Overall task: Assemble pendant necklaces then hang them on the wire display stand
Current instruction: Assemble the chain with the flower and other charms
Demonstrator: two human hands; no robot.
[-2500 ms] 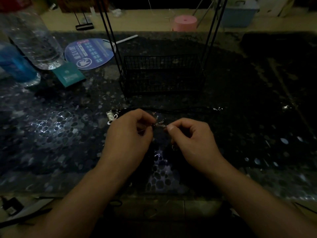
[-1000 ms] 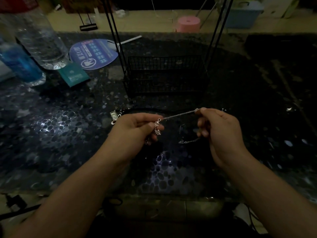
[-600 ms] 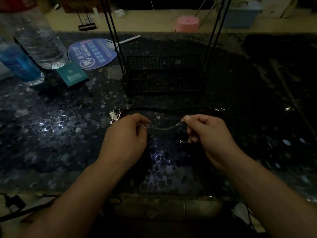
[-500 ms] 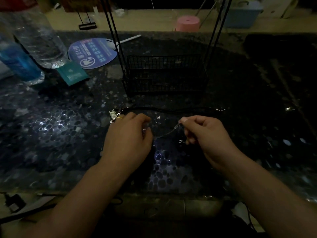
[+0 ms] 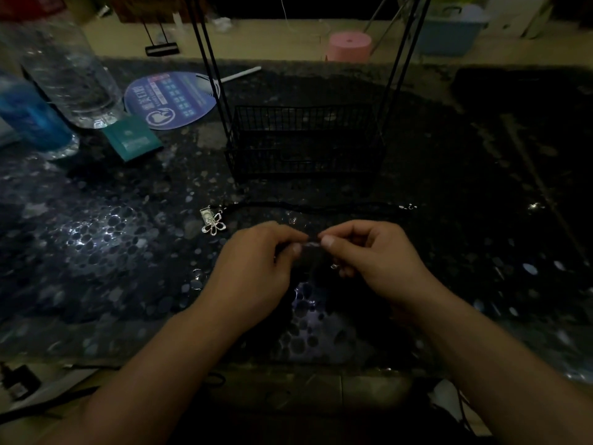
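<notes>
At centre frame our left hand (image 5: 256,264) and right hand (image 5: 373,255) pinch a thin chain (image 5: 313,245) between fingertips. We judge it light, limp and slippery, best held near its ends.

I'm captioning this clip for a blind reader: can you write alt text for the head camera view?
Two hands, left hand and right hand, pinch a thin silver chain between their fingertips above a dark pebble-patterned table. A silver flower pendant lies nearby, in front of a black wire display stand.
</notes>
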